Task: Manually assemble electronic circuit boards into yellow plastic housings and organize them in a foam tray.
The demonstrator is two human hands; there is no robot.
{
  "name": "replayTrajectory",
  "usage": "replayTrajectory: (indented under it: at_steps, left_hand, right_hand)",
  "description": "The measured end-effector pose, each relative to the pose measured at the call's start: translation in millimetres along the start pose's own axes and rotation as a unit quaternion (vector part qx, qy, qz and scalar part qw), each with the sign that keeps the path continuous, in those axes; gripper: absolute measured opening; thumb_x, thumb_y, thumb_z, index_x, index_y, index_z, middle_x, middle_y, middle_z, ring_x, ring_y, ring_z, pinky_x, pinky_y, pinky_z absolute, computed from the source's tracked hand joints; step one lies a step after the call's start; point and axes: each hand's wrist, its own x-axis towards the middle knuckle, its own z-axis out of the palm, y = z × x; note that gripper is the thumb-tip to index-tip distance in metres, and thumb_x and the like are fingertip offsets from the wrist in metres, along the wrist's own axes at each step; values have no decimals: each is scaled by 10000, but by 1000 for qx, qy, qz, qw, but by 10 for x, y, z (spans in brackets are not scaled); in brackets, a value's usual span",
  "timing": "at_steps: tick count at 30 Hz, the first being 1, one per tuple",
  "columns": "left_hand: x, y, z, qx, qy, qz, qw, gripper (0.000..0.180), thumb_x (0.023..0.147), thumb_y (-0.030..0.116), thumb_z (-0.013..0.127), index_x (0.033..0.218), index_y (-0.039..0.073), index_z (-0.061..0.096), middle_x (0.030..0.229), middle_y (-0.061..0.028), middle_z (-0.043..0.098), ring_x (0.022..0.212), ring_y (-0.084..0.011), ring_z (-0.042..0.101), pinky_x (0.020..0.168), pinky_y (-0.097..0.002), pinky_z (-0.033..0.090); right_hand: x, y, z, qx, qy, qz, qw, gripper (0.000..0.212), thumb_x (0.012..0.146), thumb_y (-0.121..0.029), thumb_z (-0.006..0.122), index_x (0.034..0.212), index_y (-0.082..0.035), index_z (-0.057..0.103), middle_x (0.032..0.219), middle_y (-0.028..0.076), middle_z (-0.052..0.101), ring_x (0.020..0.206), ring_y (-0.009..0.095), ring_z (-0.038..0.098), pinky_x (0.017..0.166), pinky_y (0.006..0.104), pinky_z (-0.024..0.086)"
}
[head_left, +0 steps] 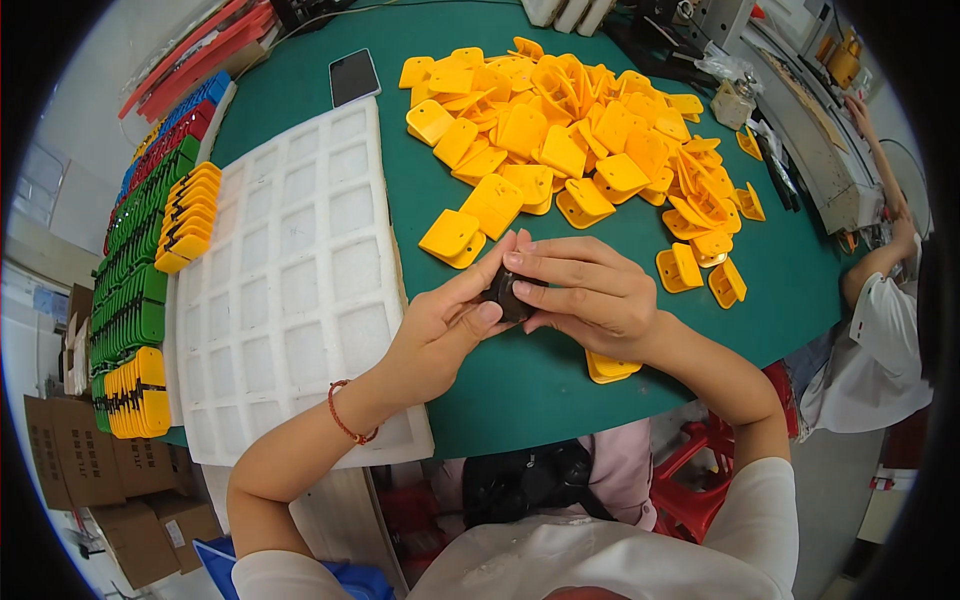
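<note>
A small dark, rounded object (512,290) is held between my two hands over the near part of the green table (480,400). My left hand (440,320) pinches it from the left with thumb and fingers. From the right, my right hand (595,290) closes over it, fingertips on its upper side. Its exact kind is hidden by the fingers. Just beyond my hands lies a folded yellow plastic clip (452,236), at the near end of a large heap of the same clips (545,135). Another yellow clip (610,368) shows partly under my right wrist.
To the left lies a white foam tray (300,280) with square recesses. A row of yellow clips (188,218) stands on its edge, beside rows of green clips (128,305). A phone (354,77) rests behind it. At right sits another person (870,330) near a machine (800,130).
</note>
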Motion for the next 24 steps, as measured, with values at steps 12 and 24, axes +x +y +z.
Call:
replayTrajectory:
  at_steps: [12,24]
  left_hand:
    - [-38,-94,61,53,108,28,992,200,902,-17,467,1089,-7,396,1199,-166,497,1072,-150,510,936,-266,400]
    - [-6,-113,70,406,128,230,875,216,747,-132,541,930,-19,544,845,-133,528,736,-237,524,652,-284,465]
  right_hand:
    - [86,-134,-34,84,64,146,984,315,712,-131,719,986,-54,584,993,101,520,850,250,533,716,334,441]
    - [-6,-118,23,62,14,61,996,223,669,-56,721,771,-10,528,795,107,523,675,252,522,575,321,417]
